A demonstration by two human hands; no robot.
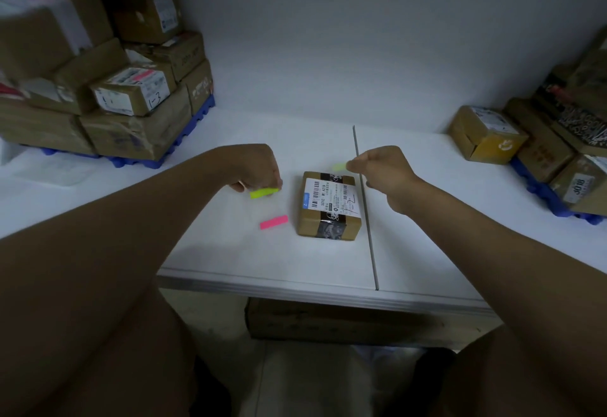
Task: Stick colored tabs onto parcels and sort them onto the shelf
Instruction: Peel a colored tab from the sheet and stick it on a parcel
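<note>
A small cardboard parcel [329, 205], rectangular and banded with dark printed tape, lies flat on the smooth white table [262, 252]; its white shipping label carries barcodes and small print too fine to read. Just left of the parcel, the left hand [256, 167] curls knuckles-down, fingertips pinching a yellow-green pad of tabs [263, 192] against the tabletop. A pink pad of tabs [274, 222] lies nearer the parcel's front left corner. Over the parcel's far right corner, the right hand [381, 167] pinches a single yellow-green tab [339, 166].
</note>
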